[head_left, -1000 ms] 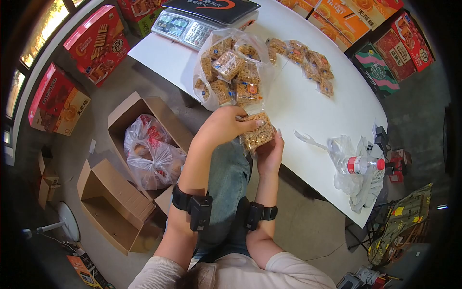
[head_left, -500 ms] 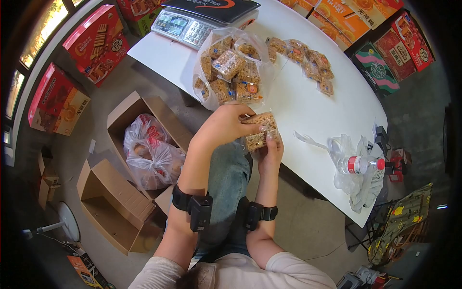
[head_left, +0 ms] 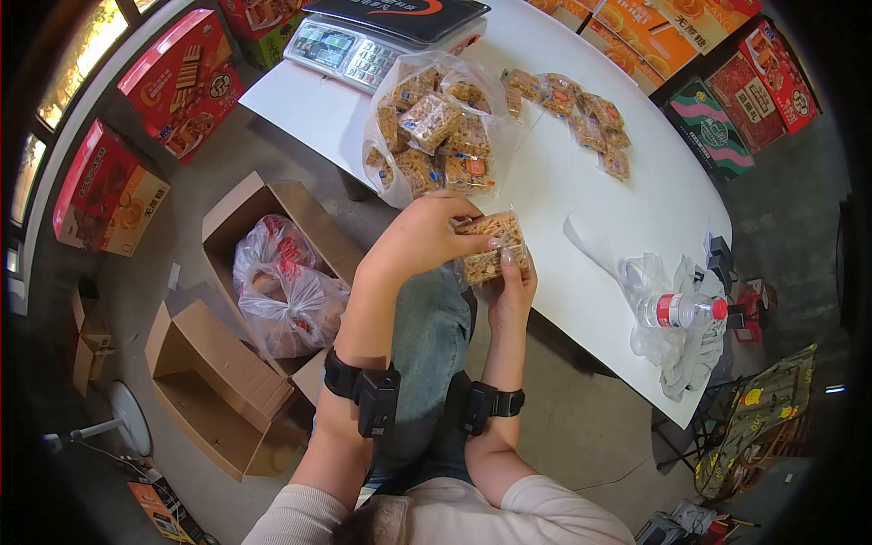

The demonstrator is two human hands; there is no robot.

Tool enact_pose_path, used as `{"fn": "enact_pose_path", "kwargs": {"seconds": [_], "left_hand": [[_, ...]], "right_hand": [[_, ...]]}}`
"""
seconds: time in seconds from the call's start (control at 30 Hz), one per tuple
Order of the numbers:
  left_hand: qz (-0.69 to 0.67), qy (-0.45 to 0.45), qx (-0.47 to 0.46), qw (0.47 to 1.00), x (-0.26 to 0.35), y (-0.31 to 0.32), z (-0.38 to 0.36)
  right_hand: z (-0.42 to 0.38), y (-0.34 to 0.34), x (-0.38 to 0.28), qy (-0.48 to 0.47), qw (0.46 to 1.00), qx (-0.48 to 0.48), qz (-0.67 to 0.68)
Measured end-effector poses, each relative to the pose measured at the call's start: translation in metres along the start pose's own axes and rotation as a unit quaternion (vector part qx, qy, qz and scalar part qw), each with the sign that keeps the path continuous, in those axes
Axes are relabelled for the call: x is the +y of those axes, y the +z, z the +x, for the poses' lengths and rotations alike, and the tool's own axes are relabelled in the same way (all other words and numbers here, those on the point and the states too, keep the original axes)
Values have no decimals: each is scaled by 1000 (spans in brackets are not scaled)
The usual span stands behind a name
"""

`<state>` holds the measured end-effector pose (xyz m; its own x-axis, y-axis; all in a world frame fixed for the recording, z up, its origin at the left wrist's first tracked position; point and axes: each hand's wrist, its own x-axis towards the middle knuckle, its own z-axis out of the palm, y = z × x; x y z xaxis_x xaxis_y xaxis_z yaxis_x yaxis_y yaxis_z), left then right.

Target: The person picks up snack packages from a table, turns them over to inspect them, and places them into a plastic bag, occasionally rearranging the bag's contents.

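Observation:
Between my two hands is a clear-wrapped crispy snack square (head_left: 491,238), held just off the near edge of the white table (head_left: 658,218). My left hand (head_left: 434,232) grips it from the left, with the thumb across its face. From below and the right, my right hand (head_left: 513,286) pinches it, thumb on the front and fingers hidden behind. Just beyond my left hand stands an open clear plastic bag (head_left: 374,150) filled with similar wrapped squares. More wrapped snack squares (head_left: 589,134) lie in a loose cluster on the table to the right of the bag.
A scale (head_left: 350,50) stands behind the bag. At the table's right end, a plastic bottle (head_left: 677,311) lies on crumpled plastic bags (head_left: 677,363). On the floor at left are an open carton (head_left: 238,202) holding bagged goods and another open carton (head_left: 204,400). Printed boxes (head_left: 186,82) line the surroundings.
Both hands stay nearly still on the wrapped snack square. The loose plastic film near the bottle has shifted shape, its raised end standing higher.

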<state>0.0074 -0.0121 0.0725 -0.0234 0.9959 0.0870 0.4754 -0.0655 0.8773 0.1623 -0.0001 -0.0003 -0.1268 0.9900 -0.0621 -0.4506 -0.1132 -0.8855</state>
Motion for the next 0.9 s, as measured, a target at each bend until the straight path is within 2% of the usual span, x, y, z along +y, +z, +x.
{"fn": "enact_pose_path", "kwargs": {"seconds": [0.33, 0.53, 0.9], "left_hand": [[10, 13, 10, 1000, 0, 1, -1], [10, -12, -1, 1000, 4, 0, -1], [-1, -20, -1, 1000, 0, 1, -1]], "right_hand": [[-1, 3, -5, -24, 999, -10, -19], [0, -3, 1, -3, 1000, 2, -31], [0, -4, 2, -31, 999, 2, -37]]}}
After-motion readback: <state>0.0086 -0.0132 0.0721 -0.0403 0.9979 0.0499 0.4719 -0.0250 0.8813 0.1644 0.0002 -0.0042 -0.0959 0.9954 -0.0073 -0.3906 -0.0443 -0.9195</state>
